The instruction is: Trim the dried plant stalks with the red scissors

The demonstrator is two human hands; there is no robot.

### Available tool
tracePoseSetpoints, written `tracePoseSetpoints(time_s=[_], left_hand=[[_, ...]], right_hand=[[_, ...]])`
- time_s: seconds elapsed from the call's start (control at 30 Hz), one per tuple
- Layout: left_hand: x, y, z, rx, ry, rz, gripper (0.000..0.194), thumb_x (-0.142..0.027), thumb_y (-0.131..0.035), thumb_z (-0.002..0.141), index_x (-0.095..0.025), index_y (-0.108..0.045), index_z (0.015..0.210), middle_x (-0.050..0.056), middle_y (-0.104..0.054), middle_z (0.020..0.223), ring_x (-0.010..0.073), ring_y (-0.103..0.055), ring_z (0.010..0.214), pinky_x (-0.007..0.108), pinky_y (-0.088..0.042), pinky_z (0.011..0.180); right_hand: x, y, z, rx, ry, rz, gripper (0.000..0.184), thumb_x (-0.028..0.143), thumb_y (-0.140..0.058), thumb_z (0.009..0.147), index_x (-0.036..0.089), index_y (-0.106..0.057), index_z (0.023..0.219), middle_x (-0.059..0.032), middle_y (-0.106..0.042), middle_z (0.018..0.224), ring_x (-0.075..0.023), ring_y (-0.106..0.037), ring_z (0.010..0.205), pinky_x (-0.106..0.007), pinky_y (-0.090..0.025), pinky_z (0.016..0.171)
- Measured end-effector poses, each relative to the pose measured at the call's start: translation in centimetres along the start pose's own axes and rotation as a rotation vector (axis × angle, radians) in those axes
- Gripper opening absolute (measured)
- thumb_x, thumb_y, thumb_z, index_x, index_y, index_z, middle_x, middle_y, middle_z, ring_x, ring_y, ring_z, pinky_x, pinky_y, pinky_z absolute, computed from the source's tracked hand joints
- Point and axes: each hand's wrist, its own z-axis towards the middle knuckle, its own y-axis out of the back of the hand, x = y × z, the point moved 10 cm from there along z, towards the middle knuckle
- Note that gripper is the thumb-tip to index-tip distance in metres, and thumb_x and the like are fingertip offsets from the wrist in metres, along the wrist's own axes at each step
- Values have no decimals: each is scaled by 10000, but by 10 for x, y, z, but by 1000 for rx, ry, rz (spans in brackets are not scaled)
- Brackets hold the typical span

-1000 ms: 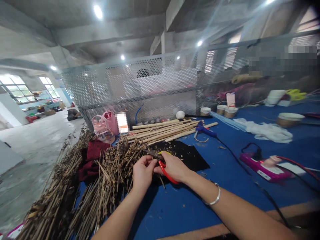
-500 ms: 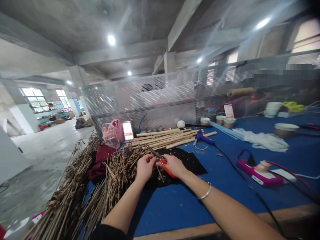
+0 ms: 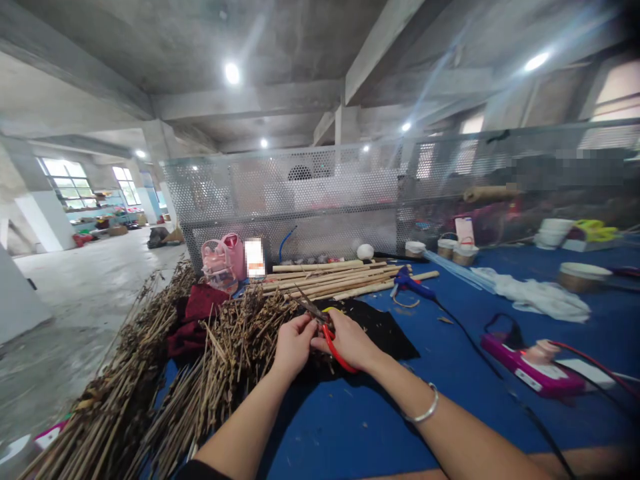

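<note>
Red-handled scissors (image 3: 334,348) are gripped in my right hand (image 3: 353,341), their dark blades pointing up and to the left. Close beside the blades, my left hand (image 3: 295,345) is closed in a pinch; whatever lies between its fingertips is too small to make out. Under and behind both hands lies a black cloth (image 3: 383,327) sprinkled with small pale scraps. A heap of dried brown stalks (image 3: 240,333) spreads just left of my left hand, with a dark red cloth (image 3: 200,313) among them.
Pale wooden sticks (image 3: 325,277) lie behind the hands, beside a blue glue gun (image 3: 415,285). A purple power strip (image 3: 533,367) with cords sits at right. White plastic wrap (image 3: 535,293) and tubs (image 3: 465,253) stand farther back. A perforated metal panel (image 3: 280,207) closes the back.
The camera view has tilted and shifted, so the scene sits differently in frame. Both hands stay together over the black cloth, with the scissors still in the right hand.
</note>
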Motion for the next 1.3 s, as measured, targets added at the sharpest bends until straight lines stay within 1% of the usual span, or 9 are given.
tracePoseSetpoints(time_s=[0.17,0.33,0.57,0.67,0.83,0.97,1.13,1.2,1.3], left_hand=[[-6,5,-3,-94,-16,100,238,-309,-519,749,-132,-666,807,51,-667,740,164,-592,684,256,-457,671],[-10,7,-4,-96,-38,159,246,-295,-500,757,-140,-670,843,36,-661,720,147,-580,667,234,-442,652],[8,8,-3,-95,80,78,279,-363,-502,741,-139,-652,814,-5,-581,583,68,-410,397,182,-313,378],[12,8,-2,-98,124,28,280,-357,-512,733,-141,-635,863,-5,-573,605,57,-401,389,168,-301,355],[19,14,0,-130,172,-36,322,-362,-507,745,-175,-585,995,-5,-559,666,59,-455,446,164,-383,395],[25,13,3,-82,165,-40,314,-401,-517,737,-167,-575,939,-7,-549,667,63,-471,448,169,-398,392],[18,8,4,-48,138,-52,264,-404,-519,728,-144,-545,761,-13,-551,615,49,-430,398,165,-374,384],[14,2,3,-20,148,-67,237,-366,-536,719,-139,-552,785,-13,-556,621,39,-419,396,151,-358,382],[10,0,-3,-5,132,-89,297,-333,-545,716,-155,-553,955,-18,-567,662,34,-416,404,141,-346,375]], right_hand=[[6,4,-1,9,33,-81,467,522,-608,657,173,-480,938,-85,-535,968,-211,-503,891,-303,-347,729],[1,-3,-1,21,-1,-80,458,537,-594,668,178,-489,933,-67,-568,913,-198,-538,852,-273,-343,694],[-13,-11,0,22,-105,-129,479,641,-495,689,202,-527,876,-52,-629,799,-199,-589,745,-247,-330,579],[-15,-13,1,32,-114,-127,478,646,-472,704,198,-545,852,-57,-636,789,-192,-595,726,-238,-329,560],[-12,-12,1,6,-76,-133,465,641,-454,719,201,-541,844,-46,-633,762,-194,-599,724,-238,-329,559],[-6,-9,-1,-26,-39,-77,495,625,-511,687,192,-511,926,-50,-617,861,-180,-590,765,-232,-346,586],[-2,-5,2,-15,-30,-58,493,616,-533,669,190,-515,916,-57,-603,893,-182,-576,796,-237,-356,604],[-1,-6,2,5,-56,-58,479,611,-537,667,194,-519,902,-50,-606,881,-187,-578,792,-237,-353,592],[0,-4,-2,-33,-94,-46,450,583,-543,680,189,-519,897,-51,-606,888,-184,-578,795,-238,-359,608]])
